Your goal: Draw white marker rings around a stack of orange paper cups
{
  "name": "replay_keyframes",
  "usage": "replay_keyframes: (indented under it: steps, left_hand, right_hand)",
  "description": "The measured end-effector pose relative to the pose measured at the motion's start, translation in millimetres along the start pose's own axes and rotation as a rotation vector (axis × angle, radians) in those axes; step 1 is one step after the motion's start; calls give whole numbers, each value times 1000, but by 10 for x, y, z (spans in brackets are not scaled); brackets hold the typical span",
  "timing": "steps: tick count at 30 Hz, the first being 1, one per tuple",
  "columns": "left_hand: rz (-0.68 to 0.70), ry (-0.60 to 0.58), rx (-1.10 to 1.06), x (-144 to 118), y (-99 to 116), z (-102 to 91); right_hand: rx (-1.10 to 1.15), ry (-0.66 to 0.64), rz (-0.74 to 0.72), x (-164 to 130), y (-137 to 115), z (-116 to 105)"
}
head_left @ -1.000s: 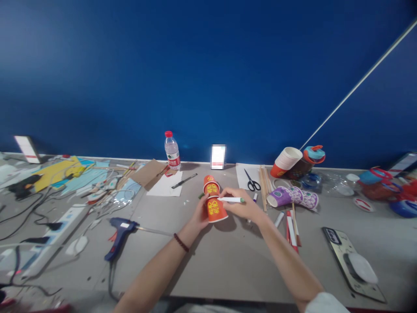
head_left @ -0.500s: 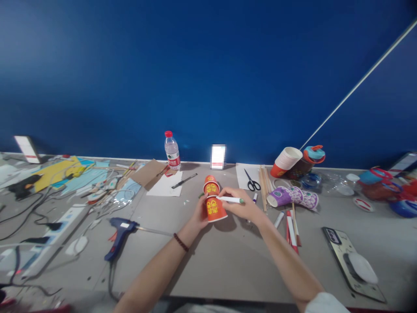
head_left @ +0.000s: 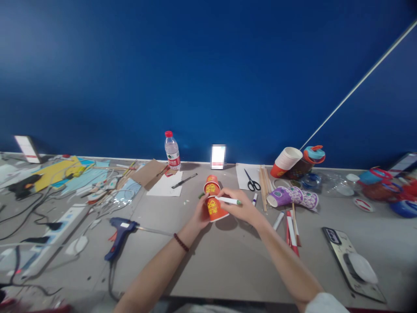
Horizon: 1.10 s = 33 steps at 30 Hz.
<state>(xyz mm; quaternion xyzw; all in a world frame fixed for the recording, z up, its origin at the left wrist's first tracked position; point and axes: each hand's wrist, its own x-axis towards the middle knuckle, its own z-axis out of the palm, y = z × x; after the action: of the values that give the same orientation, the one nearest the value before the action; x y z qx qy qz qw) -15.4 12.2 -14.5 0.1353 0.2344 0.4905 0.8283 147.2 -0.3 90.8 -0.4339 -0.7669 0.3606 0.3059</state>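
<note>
Over the last second the right hand [head_left: 243, 206], fingers pinching a white green-capped marker pen [head_left: 228, 201], has slid its tip leftward onto the red paper cup with yellow print [head_left: 215, 208] that the left hand [head_left: 200, 214] grips above the grey desk [head_left: 228, 261], so marking appears underway.

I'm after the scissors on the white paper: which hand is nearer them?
Right. The right hand lies just below the scissors; the left hand is farther left, on the red cup.

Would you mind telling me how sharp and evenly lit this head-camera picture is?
Head view: the centre is sharp around the red cup and the pen; the edges blur and bend, as at the power strip; a small rectangle at the wall is pixelated; the blue wall darkens towards the top.
</note>
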Motion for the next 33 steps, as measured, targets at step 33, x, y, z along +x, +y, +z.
replay_keyframes:
  steps: [33]
  left_hand:
    - [-26,-13,5,0,-7,-5]
  right_hand:
    - [0,-52,36,3,4,-14]
